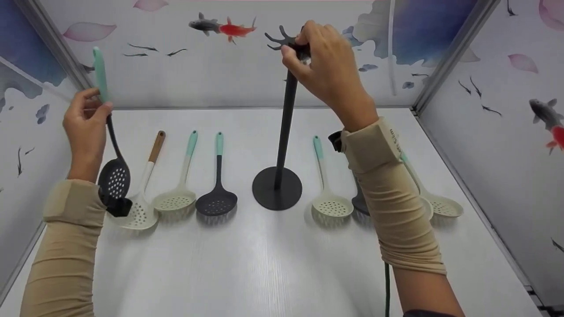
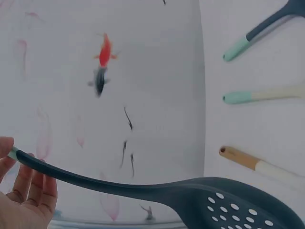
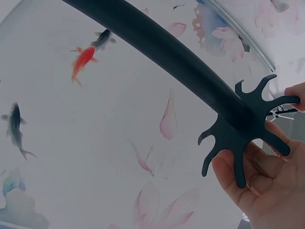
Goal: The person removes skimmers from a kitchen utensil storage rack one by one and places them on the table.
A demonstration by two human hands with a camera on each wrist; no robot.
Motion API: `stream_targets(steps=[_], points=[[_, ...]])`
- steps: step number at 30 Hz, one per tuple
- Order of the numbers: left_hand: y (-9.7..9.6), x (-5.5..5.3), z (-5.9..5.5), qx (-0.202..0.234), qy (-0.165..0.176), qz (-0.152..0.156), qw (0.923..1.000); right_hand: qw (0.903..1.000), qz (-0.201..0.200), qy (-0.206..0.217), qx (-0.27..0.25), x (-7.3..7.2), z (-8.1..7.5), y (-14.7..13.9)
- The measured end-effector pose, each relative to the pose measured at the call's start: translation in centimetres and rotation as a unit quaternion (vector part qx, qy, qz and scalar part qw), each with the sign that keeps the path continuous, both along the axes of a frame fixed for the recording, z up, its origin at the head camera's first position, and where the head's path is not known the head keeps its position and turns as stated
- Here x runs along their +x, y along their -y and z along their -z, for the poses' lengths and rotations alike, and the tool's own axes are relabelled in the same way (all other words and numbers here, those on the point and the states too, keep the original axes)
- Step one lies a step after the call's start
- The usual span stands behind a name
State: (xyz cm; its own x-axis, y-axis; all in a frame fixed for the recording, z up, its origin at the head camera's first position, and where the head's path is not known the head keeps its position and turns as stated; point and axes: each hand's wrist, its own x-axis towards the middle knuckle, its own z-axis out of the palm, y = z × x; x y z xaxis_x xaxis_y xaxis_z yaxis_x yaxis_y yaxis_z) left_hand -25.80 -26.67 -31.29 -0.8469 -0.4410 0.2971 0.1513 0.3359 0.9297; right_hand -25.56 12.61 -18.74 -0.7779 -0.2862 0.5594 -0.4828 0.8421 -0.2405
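My left hand (image 1: pixel 86 119) pinches a black skimmer (image 1: pixel 113 180) by its mint handle, holding it upright at the left with the perforated bowl hanging down. In the left wrist view the skimmer's dark neck (image 2: pixel 109 186) slopes away from the fingers (image 2: pixel 34 193) to its holed bowl. My right hand (image 1: pixel 330 64) grips the top of a black utensil stand (image 1: pixel 287 114), whose round base (image 1: pixel 263 189) is on the table. Several curved hooks (image 3: pixel 238 177) fan out from the stand's top in the right wrist view, with fingers and thumb around some of them. Nothing hangs on the visible hooks.
Left of the stand lie a white skimmer with a brown handle (image 1: pixel 157 146), a cream skimmer (image 1: pixel 175 201) and a black skimmer (image 1: pixel 217 203). To its right are another cream skimmer (image 1: pixel 332 206) and several more, partly behind my right sleeve (image 1: pixel 396 202). Patterned panels (image 1: pixel 154 83) enclose the white table (image 1: pixel 246 268).
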Motion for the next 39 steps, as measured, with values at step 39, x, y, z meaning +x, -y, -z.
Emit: stream_targets(steps=[39], points=[[7.7, -0.7, 11.4, -0.198, 0.147, -0.113, 0.9624, 0.998, -0.023, -0.054, -0.022, -0.3, 0.6, -0.2]])
